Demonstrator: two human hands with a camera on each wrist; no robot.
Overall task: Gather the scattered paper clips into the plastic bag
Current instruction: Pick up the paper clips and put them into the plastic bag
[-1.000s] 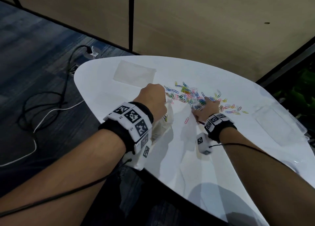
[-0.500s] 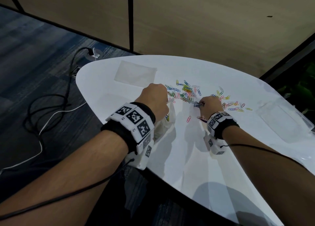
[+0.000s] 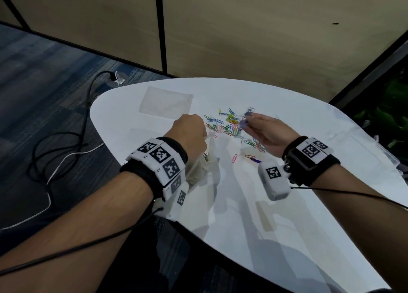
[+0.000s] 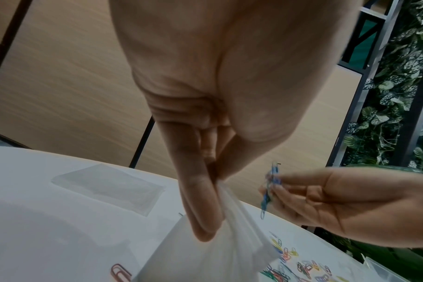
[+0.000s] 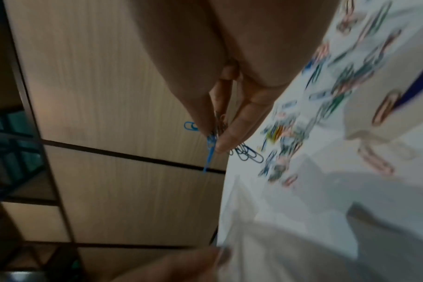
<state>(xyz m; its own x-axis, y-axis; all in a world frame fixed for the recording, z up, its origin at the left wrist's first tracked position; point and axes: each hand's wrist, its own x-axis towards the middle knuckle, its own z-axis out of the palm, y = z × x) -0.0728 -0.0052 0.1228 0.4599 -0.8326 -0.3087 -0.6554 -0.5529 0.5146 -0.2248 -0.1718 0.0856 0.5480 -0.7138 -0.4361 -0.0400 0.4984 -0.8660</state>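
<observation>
Right hand (image 3: 268,132), earlier low on the white table (image 3: 276,215), now raised palm-up above the scattered paper clips (image 3: 225,124), fingertips pinching a small blue cluster (image 4: 269,188) that dangles with long axes near vertical. Left hand (image 3: 188,134), unmoved, knuckles up, pinches the plastic bag (image 4: 205,253) rim; the bag hangs near the table's left edge, mouth upward.
</observation>
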